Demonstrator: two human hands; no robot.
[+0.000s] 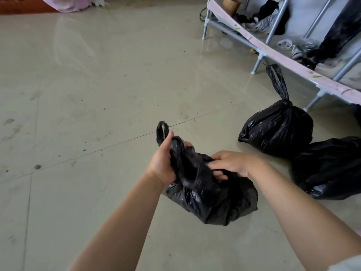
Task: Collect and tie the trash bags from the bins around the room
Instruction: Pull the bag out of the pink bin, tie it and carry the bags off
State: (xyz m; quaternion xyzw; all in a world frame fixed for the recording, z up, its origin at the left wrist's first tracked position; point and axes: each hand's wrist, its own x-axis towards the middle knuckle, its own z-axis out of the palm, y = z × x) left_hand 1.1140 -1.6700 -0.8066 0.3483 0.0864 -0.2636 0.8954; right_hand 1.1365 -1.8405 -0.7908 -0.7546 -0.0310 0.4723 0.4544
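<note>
A black trash bag (pixel 213 200) sits low over the tiled floor in the middle of the head view. My left hand (pixel 163 161) grips one gathered handle of it, and the handle's loop sticks up above my thumb. My right hand (pixel 231 163) holds the bag's other gathered edge, fingers curled into the plastic. To the right a second black bag (pixel 277 128) stands on the floor, tied at the top with its handles pointing up. A third black bag (pixel 328 169) lies at the right edge, its top hidden.
A metal-framed wardrobe rack (pixel 259 53) with a pink fabric edge runs along the upper right, with clothes and shoes on its shelf. Pink cloth (pixel 72 4) hangs at the top left. The grey tiled floor (pixel 88 94) spreads out on the left.
</note>
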